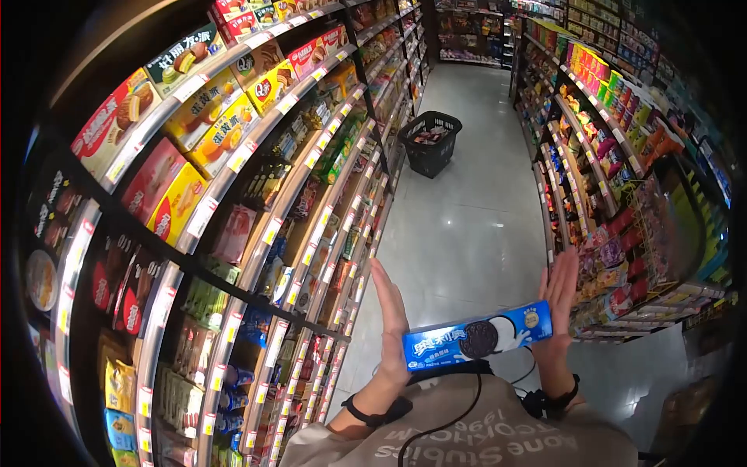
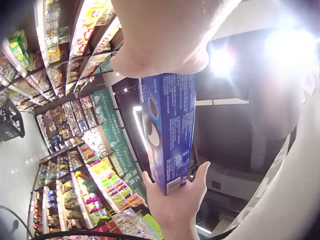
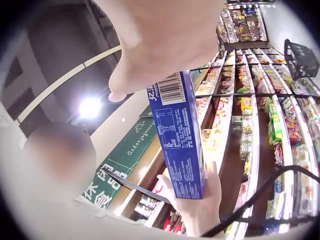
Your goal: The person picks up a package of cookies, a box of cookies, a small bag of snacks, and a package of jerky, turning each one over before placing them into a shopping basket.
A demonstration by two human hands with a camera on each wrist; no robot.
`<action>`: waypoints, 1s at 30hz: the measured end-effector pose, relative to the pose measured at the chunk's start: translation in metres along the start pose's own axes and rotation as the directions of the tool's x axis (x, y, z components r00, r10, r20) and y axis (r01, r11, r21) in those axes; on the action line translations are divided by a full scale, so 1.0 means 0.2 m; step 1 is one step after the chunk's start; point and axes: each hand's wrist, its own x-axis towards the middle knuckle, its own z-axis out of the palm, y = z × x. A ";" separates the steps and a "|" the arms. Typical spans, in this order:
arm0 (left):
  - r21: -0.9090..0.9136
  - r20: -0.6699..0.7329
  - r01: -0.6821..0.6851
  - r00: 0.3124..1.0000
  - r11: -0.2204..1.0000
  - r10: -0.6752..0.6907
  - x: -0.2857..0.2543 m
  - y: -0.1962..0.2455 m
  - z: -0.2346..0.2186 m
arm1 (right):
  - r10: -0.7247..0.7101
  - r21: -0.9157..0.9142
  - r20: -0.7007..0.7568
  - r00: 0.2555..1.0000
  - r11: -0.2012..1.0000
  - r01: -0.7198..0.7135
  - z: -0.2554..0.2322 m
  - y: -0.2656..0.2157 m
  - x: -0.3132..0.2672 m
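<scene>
A long blue cookie box [image 1: 476, 336] lies level between two palms in the head view, its printed front facing up. My left hand [image 1: 391, 327] presses against its left end and my right hand [image 1: 559, 311] against its right end, fingers straight and pointing away from the body. The left wrist view shows the box [image 2: 169, 125] spanning from the near left hand [image 2: 160, 40] to the right hand [image 2: 176, 202]. In the right wrist view the box [image 3: 176, 145] runs from the right hand [image 3: 160, 42] to the left hand [image 3: 200, 200].
A black shopping basket [image 1: 430, 148] with packages inside stands on the grey tiled floor [image 1: 475, 210] farther up the aisle. Snack shelves [image 1: 257, 187] line the left side, and more shelves [image 1: 599, 156] line the right. A cable hangs over the shirt front.
</scene>
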 end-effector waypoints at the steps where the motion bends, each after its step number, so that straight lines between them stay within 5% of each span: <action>1: 0.007 -0.007 -0.020 1.000 1.000 0.020 0.05 -0.01 -0.01 | 0.075 0.068 0.033 0.997 0.995 -0.077 0.01 0.02 0.06; 5: 0.216 0.017 -0.211 0.977 0.953 0.213 0.20 -0.12 -0.13 | 0.323 0.301 0.234 0.917 0.873 -0.384 0.10 0.16 0.29; 7: 0.299 0.148 -0.380 0.925 0.875 0.351 0.26 -0.26 -0.23 | 0.405 0.378 0.338 0.850 0.768 -0.517 0.14 0.28 0.37; 10: 0.207 0.413 -0.656 0.731 0.726 0.543 0.32 -0.45 -0.41 | 0.583 0.390 0.512 0.631 0.497 -0.776 0.21 0.48 0.48; 14: 0.200 0.441 -0.703 0.686 0.682 0.578 0.42 -0.50 -0.49 | 0.683 0.274 0.599 0.418 0.315 -0.909 0.34 0.63 0.60; 19: 0.150 0.195 -0.457 0.883 0.877 0.427 0.40 -0.56 -0.64 | 0.596 0.247 0.611 0.520 0.481 -0.841 0.48 0.65 0.70; 21: 0.092 -0.130 -0.015 0.991 0.996 0.026 0.45 -0.53 -0.59 | 0.487 0.243 0.651 0.582 0.593 -0.768 0.52 0.58 0.76; 22: -0.031 -0.279 0.175 0.944 0.984 -0.176 0.48 -0.51 -0.57 | 0.444 0.185 0.655 0.611 0.690 -0.700 0.54 0.53 0.79; 24: -0.236 -0.203 0.095 0.968 0.967 -0.144 0.67 -0.43 -0.58 | 0.340 0.078 0.666 0.664 0.854 -0.515 0.60 0.48 0.87; 27: -0.373 -0.076 0.200 0.967 0.906 -0.245 0.69 -0.58 -0.68 | 0.084 0.095 0.718 0.691 0.971 -0.218 0.65 0.57 0.94; 30: -0.441 0.044 0.488 0.850 0.753 -0.525 0.71 -0.63 -0.74 | -0.048 0.131 0.767 0.639 0.988 -0.082 0.70 0.70 1.00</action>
